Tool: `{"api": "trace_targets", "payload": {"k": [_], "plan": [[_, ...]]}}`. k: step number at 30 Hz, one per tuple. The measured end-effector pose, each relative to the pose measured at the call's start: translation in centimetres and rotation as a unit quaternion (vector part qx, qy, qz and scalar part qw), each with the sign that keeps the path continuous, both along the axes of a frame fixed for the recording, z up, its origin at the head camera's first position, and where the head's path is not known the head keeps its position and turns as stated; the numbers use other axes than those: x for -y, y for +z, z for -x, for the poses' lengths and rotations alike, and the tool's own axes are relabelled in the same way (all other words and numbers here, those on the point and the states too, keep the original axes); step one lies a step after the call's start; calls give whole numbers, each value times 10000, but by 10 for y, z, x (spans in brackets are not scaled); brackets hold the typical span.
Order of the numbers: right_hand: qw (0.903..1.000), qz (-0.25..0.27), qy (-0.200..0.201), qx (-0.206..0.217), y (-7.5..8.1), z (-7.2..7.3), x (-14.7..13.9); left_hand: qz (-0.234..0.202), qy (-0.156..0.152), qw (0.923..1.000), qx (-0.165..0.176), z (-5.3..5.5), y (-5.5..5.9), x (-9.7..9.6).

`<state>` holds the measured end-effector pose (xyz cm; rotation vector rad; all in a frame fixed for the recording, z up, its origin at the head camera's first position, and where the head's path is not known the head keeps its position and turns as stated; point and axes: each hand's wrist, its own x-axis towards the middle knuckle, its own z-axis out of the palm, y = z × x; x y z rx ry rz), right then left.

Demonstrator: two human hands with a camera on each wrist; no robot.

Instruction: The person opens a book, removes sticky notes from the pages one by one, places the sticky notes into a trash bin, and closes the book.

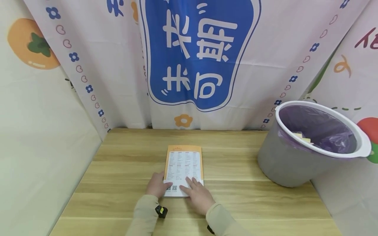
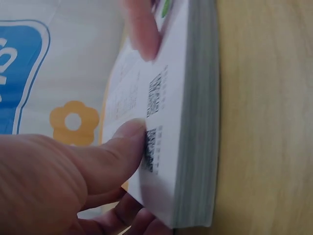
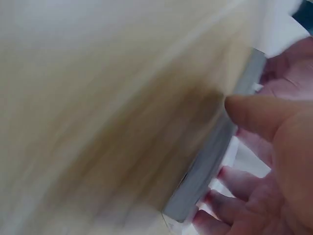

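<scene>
A thick book [image 1: 184,165] lies on the wooden table, its orange and white cover facing up with columns of small print and two QR codes at the near end. At its left edge my left hand [image 1: 155,186] holds it: in the left wrist view the thumb [image 2: 120,152] presses the cover beside a QR code and the other fingers curl at the side. My right hand [image 1: 201,198] rests on the near right part of the cover with its fingers spread. The right wrist view is blurred; there the thumb is by the grey page edge [image 3: 200,176].
A grey bin [image 1: 287,164] with a white rim and a purple liner stands at the table's right side, with some pale yellow pieces inside. Behind the table [image 1: 127,154] hangs a white printed curtain [image 1: 121,98] with a blue panel. Pale cloth walls flank both sides.
</scene>
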<state>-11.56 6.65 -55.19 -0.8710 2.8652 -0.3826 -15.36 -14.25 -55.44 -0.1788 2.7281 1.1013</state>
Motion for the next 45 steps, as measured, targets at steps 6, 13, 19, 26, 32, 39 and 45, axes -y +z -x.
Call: {"api": "trace_targets", "payload": {"k": [6, 13, 19, 26, 32, 39, 45], "plan": [[9775, 1724, -982, 715, 2, 12, -21, 133, 169, 9997, 118, -2, 0, -5], [8664, 3829, -2791, 1580, 6, 31, -45, 164, 230, 9995, 165, -3, 2, -5], [8186, 4337, -3061, 2193, 5, 34, -46, 275, 155, 9995, 98, -3, 3, -4], [7466, 4901, -3434, 2908, 8, 39, -39, 315, 122, 9994, 126, -4, 5, -4], [7040, 5169, -3520, 3365, 10, 44, -39, 319, 180, 9991, 198, -4, 5, -5], [7285, 4911, -3178, 3564, 0, 46, -34, 246, 75, 9995, 202, -5, 2, -3], [7524, 4631, -3253, 3369, -12, 50, -30, 192, -85, 9996, 186, -5, 3, -1]]}}
